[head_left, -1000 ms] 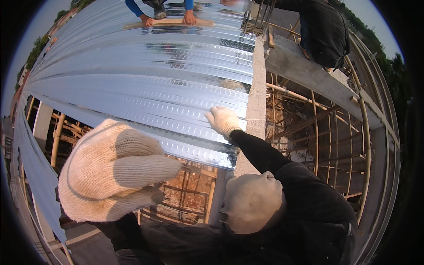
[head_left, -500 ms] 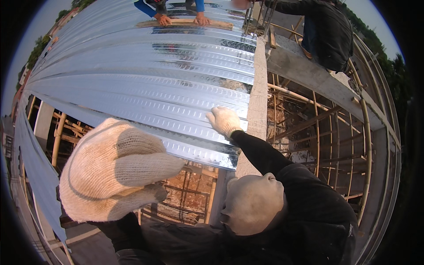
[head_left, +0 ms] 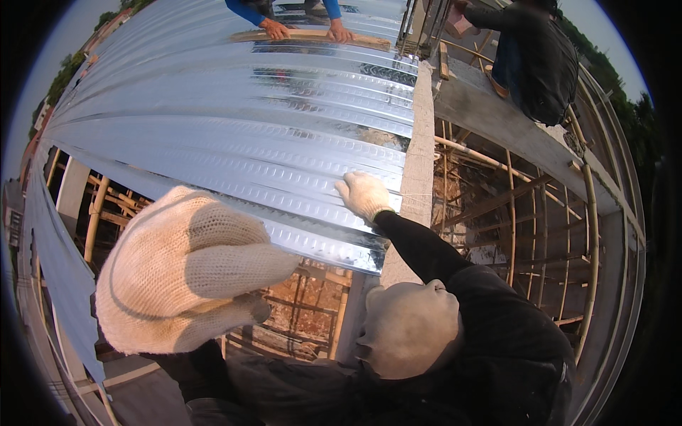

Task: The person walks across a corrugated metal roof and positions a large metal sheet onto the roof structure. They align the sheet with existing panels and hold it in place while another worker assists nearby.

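A ribbed, shiny metal decking sheet [head_left: 234, 160] spreads out in front of me. My right hand [head_left: 366, 195], in a cream knit glove, lies flat on it near its right edge, thumb apart from the fingers. My left hand [head_left: 188, 273], in the same kind of glove, is held up close at the left. Its fingers are bent and pressed together; whatever they may hold is hidden. Below my right forearm is a smooth, pale, rounded thing [head_left: 410, 328] whose kind I cannot make out.
At the far edge, a co-worker's hands [head_left: 339, 32] rest on a wooden board [head_left: 305, 37] lying on the decking. Another person [head_left: 536, 64] sits on a concrete beam [head_left: 511, 117] at the far right. Bamboo scaffolding [head_left: 511, 213] stands in the deep opening below; another gap shows bare ground [head_left: 298, 312].
The co-worker's hands and the board appear slightly further right and nearer. A reddish block now shows at the seated person's hand. My hands have barely moved.
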### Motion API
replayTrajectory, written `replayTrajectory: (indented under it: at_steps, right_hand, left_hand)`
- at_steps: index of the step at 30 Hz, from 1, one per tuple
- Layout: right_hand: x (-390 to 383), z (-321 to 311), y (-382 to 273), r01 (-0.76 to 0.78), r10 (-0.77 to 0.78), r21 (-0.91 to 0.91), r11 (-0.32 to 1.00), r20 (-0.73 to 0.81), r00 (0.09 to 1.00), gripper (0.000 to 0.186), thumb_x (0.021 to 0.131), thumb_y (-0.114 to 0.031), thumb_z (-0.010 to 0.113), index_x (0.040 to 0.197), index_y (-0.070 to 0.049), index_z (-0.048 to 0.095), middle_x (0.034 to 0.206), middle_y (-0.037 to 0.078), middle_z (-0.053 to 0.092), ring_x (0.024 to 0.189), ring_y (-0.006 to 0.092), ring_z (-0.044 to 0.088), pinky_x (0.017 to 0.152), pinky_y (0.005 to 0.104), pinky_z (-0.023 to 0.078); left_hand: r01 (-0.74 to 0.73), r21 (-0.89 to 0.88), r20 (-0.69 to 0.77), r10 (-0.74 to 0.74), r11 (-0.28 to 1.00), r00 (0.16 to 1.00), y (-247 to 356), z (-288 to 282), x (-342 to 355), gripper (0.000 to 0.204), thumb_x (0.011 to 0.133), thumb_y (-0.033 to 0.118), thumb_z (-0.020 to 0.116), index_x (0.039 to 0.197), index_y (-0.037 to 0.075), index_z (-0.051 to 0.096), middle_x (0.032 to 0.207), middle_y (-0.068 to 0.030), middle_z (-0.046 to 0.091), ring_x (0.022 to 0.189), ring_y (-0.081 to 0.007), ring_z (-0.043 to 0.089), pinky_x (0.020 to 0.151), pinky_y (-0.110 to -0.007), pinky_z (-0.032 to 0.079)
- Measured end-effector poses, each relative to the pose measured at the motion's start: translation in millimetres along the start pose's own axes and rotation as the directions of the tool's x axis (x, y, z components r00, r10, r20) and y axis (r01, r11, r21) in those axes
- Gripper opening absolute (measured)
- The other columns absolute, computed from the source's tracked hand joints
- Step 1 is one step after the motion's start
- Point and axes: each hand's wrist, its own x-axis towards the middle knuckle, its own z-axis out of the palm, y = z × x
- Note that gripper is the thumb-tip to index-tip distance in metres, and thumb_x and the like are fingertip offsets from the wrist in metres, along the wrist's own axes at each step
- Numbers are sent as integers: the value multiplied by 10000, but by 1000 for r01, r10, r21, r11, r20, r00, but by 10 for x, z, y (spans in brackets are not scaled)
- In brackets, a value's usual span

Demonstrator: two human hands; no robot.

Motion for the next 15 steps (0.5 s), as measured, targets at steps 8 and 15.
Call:
replayTrajectory:
  at_steps: [8, 15]
  right_hand:
    - [60, 92, 0, 42, -41, -68, 997, 22, 999, 475, 1058, -471, 558, 1073, -30, 732, 1076, 218, 742, 1058, 421, 706, 923, 527, 558]
    - [-37, -11, -384, 27, -20, -105, 994, 67, 998, 410, 1047, -430, 588, 1108, -55, 742, 1081, 210, 745, 1070, 404, 711, 931, 512, 565]
  left_hand:
    - [-9, 294, 70, -12, 956, 997, -444, -206, -124, 511, 644, 262, 947, 1078, 38, 796, 962, -89, 707, 836, -226, 682, 716, -355, 548]
    - [313, 599, 5, -394, 737, 919, -1831, -538, -200, 503, 651, 253, 942, 1087, 50, 795, 970, -91, 710, 846, -231, 682, 726, -362, 548]
